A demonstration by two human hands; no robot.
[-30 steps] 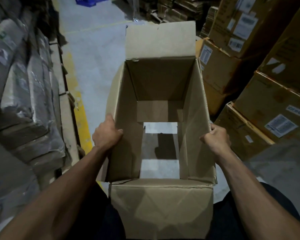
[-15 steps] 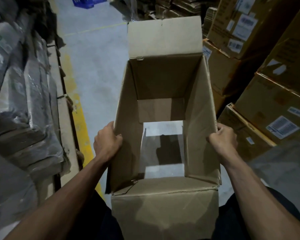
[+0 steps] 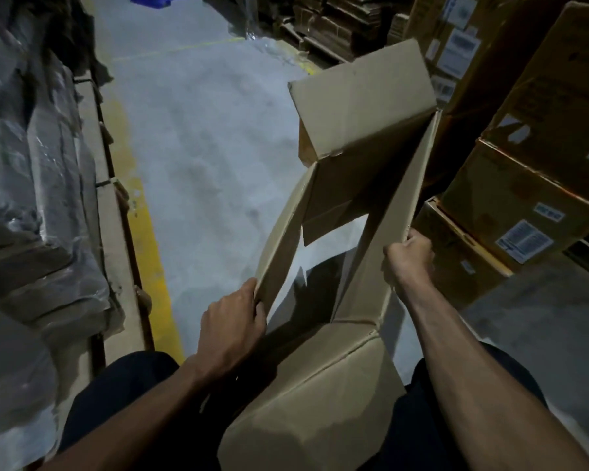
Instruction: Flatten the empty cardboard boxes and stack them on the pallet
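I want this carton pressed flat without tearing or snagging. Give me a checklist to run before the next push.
1. Left hand grips the left wall edge: ok.
2. Right hand grips the right wall edge: ok.
3. Cardboard box empty, floor showing through its open bottom: ok.
4. Walls skewed toward flat: ok, partly collapsed.
5. Room on the right: not ok, stacked labelled cartons stand close beside the box.
6. Pallet ready for stacking: cannot tell.

The box [image 3: 361, 185] has skewed rightward, collapsing flatter.
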